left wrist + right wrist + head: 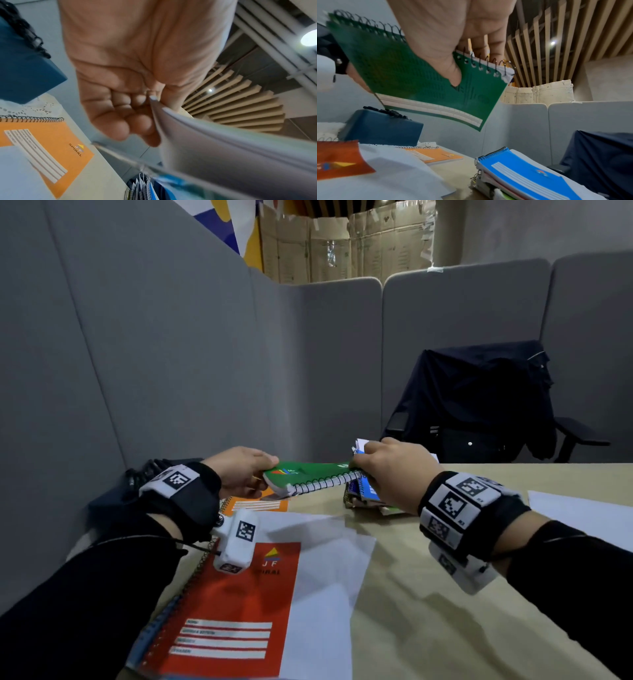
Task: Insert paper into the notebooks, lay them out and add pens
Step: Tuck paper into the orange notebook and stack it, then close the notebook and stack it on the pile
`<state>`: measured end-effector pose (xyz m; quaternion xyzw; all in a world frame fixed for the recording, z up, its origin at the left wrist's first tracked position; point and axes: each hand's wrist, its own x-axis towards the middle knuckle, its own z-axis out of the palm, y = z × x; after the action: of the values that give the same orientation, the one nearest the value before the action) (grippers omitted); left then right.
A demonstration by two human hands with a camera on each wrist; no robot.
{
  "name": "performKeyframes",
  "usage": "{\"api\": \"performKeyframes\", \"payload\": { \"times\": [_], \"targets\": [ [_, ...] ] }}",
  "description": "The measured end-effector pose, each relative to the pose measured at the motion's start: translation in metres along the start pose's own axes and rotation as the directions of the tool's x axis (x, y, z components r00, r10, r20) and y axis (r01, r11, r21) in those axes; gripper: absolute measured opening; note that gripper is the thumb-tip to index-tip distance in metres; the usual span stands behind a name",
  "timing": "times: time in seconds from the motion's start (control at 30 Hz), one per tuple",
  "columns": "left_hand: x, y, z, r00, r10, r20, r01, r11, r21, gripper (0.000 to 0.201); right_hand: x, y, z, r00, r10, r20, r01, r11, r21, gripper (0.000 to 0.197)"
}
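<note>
Both hands are on the green spiral notebook (pixel 310 474), held up in the air just above the desk (pixel 428 594), dead centre of the head view. The right hand (pixel 394 470) has a closed grip on the coil end, thumb pressed onto the green cover in the right wrist view. The left hand (pixel 239 470) pinches the opposite end, fingers curled under and thumb on top. My guess is the two-handed hold keeps it steady so it can be flipped open for a sheet, or it's just been pulled off the stack.

Right below the right hand sits the stack of notebooks (pixel 522 175), blue one on top, lower right of that wrist view. It looks like the supply pile, kept within reach.

Under the left hand lies an orange notebook (pixel 255 503), flat and closed. Nearer the bottom of the head view is a red notebook (pixel 236 611) with white paper (pixel 329 570) spread beside and partly under it, probably handy for inserting. Another sheet (pixel 579 515) lies at the right edge.

Can't spot any pens, so that part looks not yet started.
</note>
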<state>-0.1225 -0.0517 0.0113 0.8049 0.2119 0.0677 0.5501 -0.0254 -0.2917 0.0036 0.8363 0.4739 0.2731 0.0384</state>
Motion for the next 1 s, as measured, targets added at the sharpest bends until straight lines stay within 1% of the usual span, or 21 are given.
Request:
{"api": "performKeyframes", "payload": {
  "times": [0.07,0.13,0.2,0.3,0.37,0.43,0.47,0.53,0.6,0.63,0.7,0.77,0.8,0.87,0.9,0.97,1.0],
  "targets": [
    [-0.003,0.002,0.014,1.0,-0.013,-0.01,0.014,1.0,0.015,0.016,-0.013,0.007,-0.006,0.999,0.034,0.023,-0.034,0.999,-0.028,0.035],
    [-0.005,0.003,0.025,0.999,-0.045,-0.015,0.045,0.998,0.033,0.025,-0.022,0.012,-0.011,0.996,0.073,0.046,-0.071,0.996,-0.051,0.037],
    [-0.007,0.004,0.037,0.997,-0.079,-0.005,0.079,0.995,0.056,0.035,-0.032,0.015,-0.017,0.99,0.105,0.096,-0.099,0.993,-0.069,0.04],
    [-0.013,0.006,0.068,0.984,-0.144,0.102,0.138,0.988,0.069,0.049,-0.054,0.013,-0.025,0.969,0.149,0.2,-0.126,0.984,-0.123,0.034],
    [-0.018,0.008,0.092,0.967,-0.173,0.19,0.161,0.984,0.077,0.053,-0.067,0.007,-0.027,0.944,0.17,0.282,-0.127,0.978,-0.165,0.027],
    [-0.019,0.009,0.114,0.953,-0.185,0.24,0.157,0.979,0.129,0.053,-0.077,-0.003,-0.028,0.907,0.17,0.385,-0.114,0.98,-0.165,0.021],
    [-0.02,0.01,0.124,0.951,-0.185,0.248,0.144,0.974,0.174,0.05,-0.082,-0.008,-0.029,0.886,0.161,0.436,-0.111,0.984,-0.138,0.017],
    [-0.021,0.01,0.14,0.956,-0.159,0.247,0.095,0.963,0.254,0.036,-0.088,-0.018,-0.03,0.838,0.141,0.527,-0.121,0.99,-0.072,0.003],
    [-0.018,0.007,0.149,0.962,-0.126,0.244,0.053,0.957,0.286,0.021,-0.093,-0.028,-0.027,0.811,0.115,0.573,-0.132,0.991,-0.011,0.01],
    [-0.016,0.005,0.152,0.962,-0.125,0.242,0.05,0.955,0.293,0.022,-0.095,-0.032,-0.024,0.805,0.105,0.584,-0.142,0.99,0.019,0.015],
    [-0.015,0.003,0.157,0.963,-0.128,0.237,0.041,0.939,0.341,0.028,-0.098,-0.038,-0.019,0.811,0.066,0.582,-0.161,0.98,0.114,0.029],
    [-0.013,0.002,0.166,0.968,-0.098,0.231,-0.012,0.901,0.433,0.033,-0.1,-0.038,-0.021,0.819,0.043,0.572,-0.212,0.949,0.232,0.046],
    [-0.012,0.002,0.17,0.971,-0.074,0.226,-0.043,0.881,0.471,0.035,-0.101,-0.035,-0.025,0.819,0.049,0.571,-0.244,0.932,0.27,0.049],
    [-0.009,0.002,0.176,0.982,-0.016,0.191,-0.086,0.853,0.515,0.035,-0.1,-0.019,-0.026,0.819,0.108,0.564,-0.299,0.919,0.258,0.049],
    [-0.008,0.003,0.178,0.986,0.038,0.162,-0.123,0.821,0.557,0.035,-0.099,-0.007,-0.025,0.817,0.154,0.556,-0.328,0.916,0.23,0.046],
    [-0.008,0.008,0.18,0.98,0.156,0.127,-0.2,0.684,0.702,0.037,-0.098,0.023,-0.017,0.805,0.265,0.531,-0.394,0.908,0.145,0.034],
    [-0.01,0.01,0.184,0.971,0.194,0.14,-0.232,0.62,0.75,0.038,-0.098,0.04,-0.011,0.782,0.323,0.533,-0.433,0.897,0.091,0.031]
  ]
}}
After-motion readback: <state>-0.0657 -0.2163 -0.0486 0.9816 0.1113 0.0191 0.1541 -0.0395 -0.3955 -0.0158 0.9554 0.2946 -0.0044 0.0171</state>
